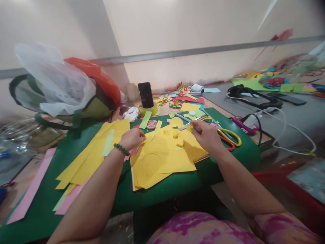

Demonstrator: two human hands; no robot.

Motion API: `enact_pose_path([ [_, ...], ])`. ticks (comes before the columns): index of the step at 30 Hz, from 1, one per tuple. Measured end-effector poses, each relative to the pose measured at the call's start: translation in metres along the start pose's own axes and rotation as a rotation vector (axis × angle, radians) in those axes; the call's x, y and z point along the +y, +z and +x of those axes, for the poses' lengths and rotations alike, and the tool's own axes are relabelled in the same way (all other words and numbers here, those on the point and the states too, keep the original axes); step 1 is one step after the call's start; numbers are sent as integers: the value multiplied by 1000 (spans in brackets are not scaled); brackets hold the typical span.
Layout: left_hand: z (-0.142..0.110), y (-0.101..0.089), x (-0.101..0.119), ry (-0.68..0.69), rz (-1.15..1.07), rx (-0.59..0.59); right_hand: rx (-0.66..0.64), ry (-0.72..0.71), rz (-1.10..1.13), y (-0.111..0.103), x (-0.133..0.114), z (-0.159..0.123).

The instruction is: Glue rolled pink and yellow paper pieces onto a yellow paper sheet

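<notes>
My left hand [133,138], a green bead bracelet at its wrist, is closed at the left edge of a stack of yellow paper [165,164]. What its fingers hold, if anything, is hidden. A faint curved line marks the top sheet. Over the stack's right side, my right hand [207,135] has its fingertips closed on a slim silver tool [186,126], whose exact kind is unclear. Small folded yellow pieces [180,143] and a yellow paper disc [176,122] lie near it. Scissors [237,136] with yellow and red handles rest beyond the right hand.
Yellow strips [88,159] and a pink strip [34,186] lie left on the green mat [122,198]. A phone [145,95] leans upright by a tape roll [149,109]. Paper flowers [175,100] lie behind. Bags [68,88] stand back left; a white cable [286,127] hangs right.
</notes>
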State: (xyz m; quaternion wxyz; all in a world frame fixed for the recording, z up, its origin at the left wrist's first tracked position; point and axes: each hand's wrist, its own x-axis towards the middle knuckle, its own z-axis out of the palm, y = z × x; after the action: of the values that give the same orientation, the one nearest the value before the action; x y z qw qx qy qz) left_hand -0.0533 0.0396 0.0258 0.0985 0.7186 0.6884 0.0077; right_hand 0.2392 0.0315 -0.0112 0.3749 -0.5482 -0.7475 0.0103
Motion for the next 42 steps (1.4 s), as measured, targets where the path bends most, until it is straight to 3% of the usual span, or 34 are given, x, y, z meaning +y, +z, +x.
enact_pose_path([
  [7,3,7,-5,-16,77,59,9,-114,-92,-4,-2,4],
  [17,5,9,-1,4,109,9,64,-136,-242,-5,-4,10],
  [25,-8,10,20,-47,254,49,165,-200,-39,-22,-20,1],
  [30,-5,5,17,-42,221,145,300,-225,57,-33,-30,-9],
  [33,-3,-2,11,-28,53,365,400,-246,124,-36,-33,-16],
  [36,-2,-7,7,3,-379,575,407,-246,217,-36,-36,-20],
  [38,-1,-8,7,40,-786,551,344,-221,261,-34,-40,-21],
  [42,-2,-3,15,69,-1378,275,137,-181,355,-22,-49,-21],
])
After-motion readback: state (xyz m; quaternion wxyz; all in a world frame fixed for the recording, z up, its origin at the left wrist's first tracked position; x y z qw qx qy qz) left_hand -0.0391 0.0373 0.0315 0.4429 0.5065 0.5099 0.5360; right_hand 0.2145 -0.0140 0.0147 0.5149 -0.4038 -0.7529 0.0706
